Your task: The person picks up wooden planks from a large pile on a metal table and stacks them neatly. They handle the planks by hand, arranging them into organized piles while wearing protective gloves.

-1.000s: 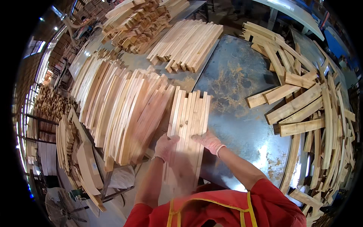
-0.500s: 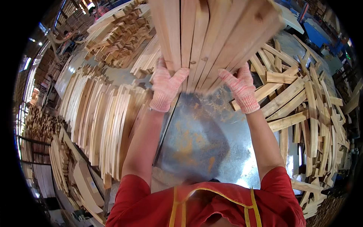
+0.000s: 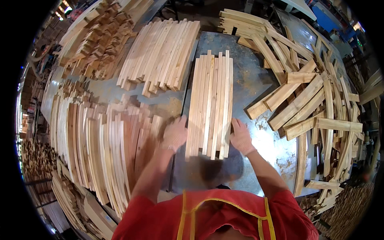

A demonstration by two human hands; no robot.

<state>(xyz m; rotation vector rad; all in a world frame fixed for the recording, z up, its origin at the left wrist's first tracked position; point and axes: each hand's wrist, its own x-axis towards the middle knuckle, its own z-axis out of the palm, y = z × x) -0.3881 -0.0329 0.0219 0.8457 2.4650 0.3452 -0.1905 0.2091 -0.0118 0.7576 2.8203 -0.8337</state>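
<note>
A bundle of planed wooden strips (image 3: 210, 106) lies lengthwise in front of me on the metal tabletop (image 3: 252, 156), its ends uneven. My left hand (image 3: 175, 134), in a pale knitted glove, is at the bundle's near left side, slightly blurred. Its fingers point forward, and I cannot tell whether they touch the wood. On the opposite side my right hand (image 3: 241, 138), gloved too, rests against the right edge with fingers stretched forward. Neither hand is wrapped around the strips.
Rows of strips (image 3: 104, 140) stand close by my left forearm. Beyond them lies a flat stack of strips (image 3: 162, 54), with piled blocks (image 3: 100, 44) farther left. A loose heap of boards (image 3: 304, 96) covers the right side. Another stack (image 3: 244, 22) sits at the far end.
The bundle, raised and tilted up between both hands before, now lies lower and flat at the table. My hands have come down and nearer to me, alongside its near end.
</note>
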